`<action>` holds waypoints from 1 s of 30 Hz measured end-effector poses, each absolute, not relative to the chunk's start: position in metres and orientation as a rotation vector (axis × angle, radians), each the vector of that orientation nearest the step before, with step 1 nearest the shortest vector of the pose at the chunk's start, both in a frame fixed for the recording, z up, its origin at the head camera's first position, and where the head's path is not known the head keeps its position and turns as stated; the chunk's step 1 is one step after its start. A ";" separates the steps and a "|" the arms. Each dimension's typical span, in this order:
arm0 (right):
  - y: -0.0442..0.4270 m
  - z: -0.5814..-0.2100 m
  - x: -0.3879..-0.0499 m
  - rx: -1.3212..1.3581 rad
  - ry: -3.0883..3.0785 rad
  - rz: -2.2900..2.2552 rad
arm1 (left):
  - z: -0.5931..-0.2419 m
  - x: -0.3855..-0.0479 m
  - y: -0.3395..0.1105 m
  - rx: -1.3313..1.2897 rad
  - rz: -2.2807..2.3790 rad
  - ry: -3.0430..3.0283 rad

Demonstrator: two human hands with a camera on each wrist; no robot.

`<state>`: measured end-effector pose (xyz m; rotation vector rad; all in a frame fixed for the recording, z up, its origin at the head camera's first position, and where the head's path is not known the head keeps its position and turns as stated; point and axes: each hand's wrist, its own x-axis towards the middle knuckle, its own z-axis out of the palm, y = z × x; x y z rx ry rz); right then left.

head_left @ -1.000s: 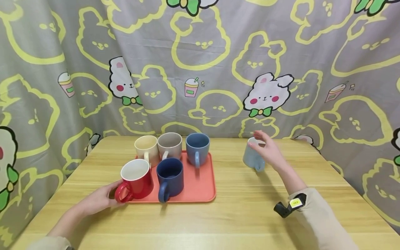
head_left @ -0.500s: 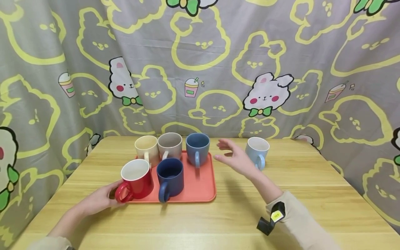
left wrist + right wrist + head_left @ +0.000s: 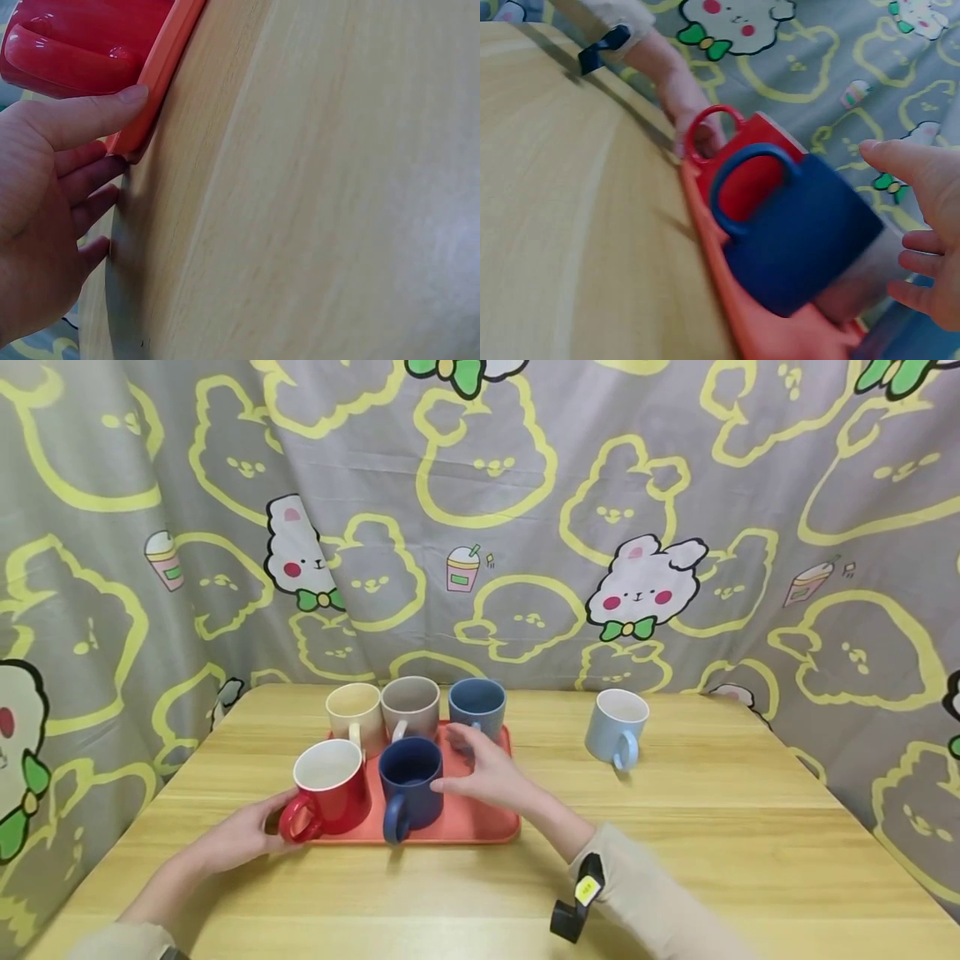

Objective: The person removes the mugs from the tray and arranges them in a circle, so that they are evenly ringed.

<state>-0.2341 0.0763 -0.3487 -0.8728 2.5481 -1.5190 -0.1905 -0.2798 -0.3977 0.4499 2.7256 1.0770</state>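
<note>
At the near left corner of the red tray point(image 3: 468, 814), my left hand point(image 3: 238, 838) holds the edge. The left wrist view shows my left hand point(image 3: 45, 172) with its thumb on the tray rim point(image 3: 161, 71) and fingers at the corner below, beside the red mug point(image 3: 82, 45). My right hand point(image 3: 491, 774) hovers over the tray, fingers spread, right of the navy mug point(image 3: 422, 785) and in front of the blue mug point(image 3: 480, 700); it holds nothing. In the right wrist view, my right hand point(image 3: 930, 225) appears beyond the navy mug point(image 3: 802, 232).
Cream mug point(image 3: 355, 706) and grey mug point(image 3: 411, 702) stand at the tray's back left. A light blue mug point(image 3: 615, 727) stands on the wooden table point(image 3: 712, 810) to the right of the tray. A patterned curtain point(image 3: 517, 527) hangs behind the table.
My right hand has moved left, away from the light blue mug on the table, to above the tray. My left hand keeps its place at the tray corner.
</note>
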 end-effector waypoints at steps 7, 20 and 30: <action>0.056 -0.367 -0.234 -0.793 2.532 -1.505 | -0.399 -0.192 -0.279 0.461 1.078 2.722; 0.041 -0.379 -0.241 -0.775 2.613 -1.491 | -0.401 -0.193 -0.282 0.497 1.076 2.742; 0.036 -0.384 -0.245 -0.845 2.711 -1.509 | -0.398 -0.192 -0.280 0.440 1.091 2.713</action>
